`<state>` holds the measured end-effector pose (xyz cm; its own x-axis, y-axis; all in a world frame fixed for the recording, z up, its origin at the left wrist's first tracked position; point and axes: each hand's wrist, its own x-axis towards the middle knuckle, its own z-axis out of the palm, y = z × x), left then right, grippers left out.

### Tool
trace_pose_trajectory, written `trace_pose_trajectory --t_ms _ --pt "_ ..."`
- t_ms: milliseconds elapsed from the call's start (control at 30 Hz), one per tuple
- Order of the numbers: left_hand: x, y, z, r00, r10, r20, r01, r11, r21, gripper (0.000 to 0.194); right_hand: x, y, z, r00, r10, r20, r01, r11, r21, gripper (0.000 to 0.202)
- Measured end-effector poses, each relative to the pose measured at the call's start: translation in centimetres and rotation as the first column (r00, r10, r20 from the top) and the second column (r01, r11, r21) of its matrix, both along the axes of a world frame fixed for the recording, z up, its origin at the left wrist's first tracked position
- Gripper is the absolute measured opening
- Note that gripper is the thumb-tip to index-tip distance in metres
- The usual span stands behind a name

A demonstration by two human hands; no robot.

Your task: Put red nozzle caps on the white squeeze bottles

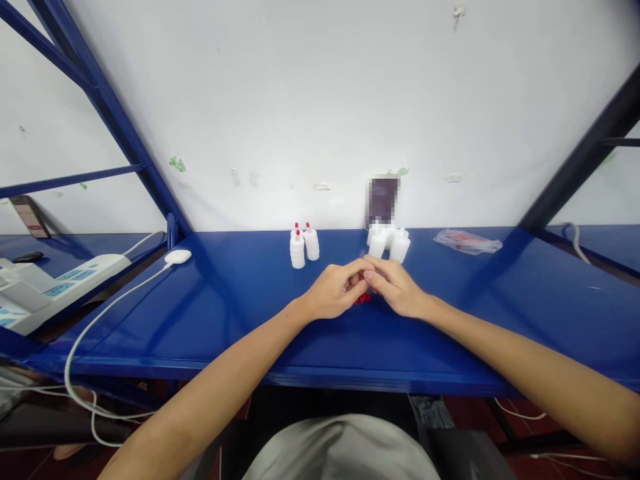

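My left hand (336, 291) and my right hand (399, 288) meet over the middle of the blue table, fingertips touching and fingers curled. Whatever they may hold is hidden behind the fingers. Just below the fingertips lie several small red caps (363, 299), partly covered by the hands. Beyond my right hand stand several white plastic bottles (399, 248) with no red caps visible on them. To the left, three white bottles (297, 253) with red tips stand upright in a group, apart from my left hand.
A clear plastic bag (467, 241) with something red inside lies at the back right. A blurred dark rectangle (383, 200) leans at the wall. On the left are a white round charger (178, 257) with its cable and a power strip (75, 283). Blue frame posts (117, 120) flank the table (210, 313).
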<state>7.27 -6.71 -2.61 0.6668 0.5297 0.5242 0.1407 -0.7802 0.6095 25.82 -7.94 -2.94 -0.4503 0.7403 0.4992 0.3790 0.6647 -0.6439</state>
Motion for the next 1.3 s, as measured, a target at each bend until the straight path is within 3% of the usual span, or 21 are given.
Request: trace_pose_trajectory --t_ms 167,233,300,367,467,600,733,833,967,1100,1200,1300 --pt "0.0 0.3 -0.4 0.998 0.059 0.003 -0.059 0.995 0.083 0.016 0.0 0.1 0.0 1.000 -0.011 -0.029 0.010 1.000 -0.018 0.034" --pt "-0.2 0.7 -0.5 0.989 0.142 0.038 -0.145 0.983 0.116 0.018 0.2 0.2 0.0 0.999 -0.023 -0.036 0.022 0.999 -0.037 0.032" --pt "-0.7 1.2 -0.3 0.954 0.297 0.039 -0.299 0.942 0.154 0.020 0.5 0.4 0.0 0.998 -0.067 -0.020 0.066 0.997 -0.049 0.030" --pt "-1.5 1.9 0.2 0.877 0.476 -0.067 -0.449 0.860 0.243 0.021 0.7 0.5 0.2 0.992 -0.125 0.008 0.125 0.991 -0.042 0.024" --pt "-2.9 2.8 1.0 0.674 0.664 -0.325 -0.505 0.735 0.453 0.023 0.9 0.7 0.4 0.982 -0.181 0.045 0.182 0.983 -0.016 0.016" --pt "-3.9 3.3 1.5 0.452 0.742 -0.495 -0.509 0.670 0.541 0.029 0.8 1.0 0.4 0.974 -0.215 0.075 0.215 0.977 0.012 0.024" --pt "-4.0 3.3 1.6 0.376 0.787 -0.490 -0.567 0.613 0.549 0.032 0.7 1.3 0.0 0.967 -0.239 0.090 0.237 0.971 0.030 0.023" --pt "-3.9 3.3 1.5 0.422 0.771 -0.476 -0.541 0.636 0.550 0.032 0.7 1.5 -0.2 0.961 -0.250 0.121 0.251 0.968 0.003 0.022" --pt "-3.7 3.3 1.1 0.563 0.656 -0.502 -0.406 0.749 0.523 0.027 0.7 1.7 -0.4 0.954 -0.265 0.143 0.267 0.964 0.004 0.017" --pt "-3.2 3.0 0.4 0.705 0.469 -0.532 -0.255 0.868 0.427 0.023 0.6 1.8 -0.4 0.953 -0.273 0.131 0.277 0.961 -0.012 0.016" --pt "-2.6 2.7 -0.2 0.817 0.354 -0.456 -0.178 0.906 0.384 0.026 0.5 1.9 -0.4 0.947 -0.304 0.105 0.312 0.948 -0.062 0.017" --pt "-2.1 2.7 -0.7 0.862 0.299 -0.409 -0.151 0.922 0.356 0.029 0.5 2.0 -0.5 0.931 -0.349 0.103 0.358 0.930 -0.081 0.015"
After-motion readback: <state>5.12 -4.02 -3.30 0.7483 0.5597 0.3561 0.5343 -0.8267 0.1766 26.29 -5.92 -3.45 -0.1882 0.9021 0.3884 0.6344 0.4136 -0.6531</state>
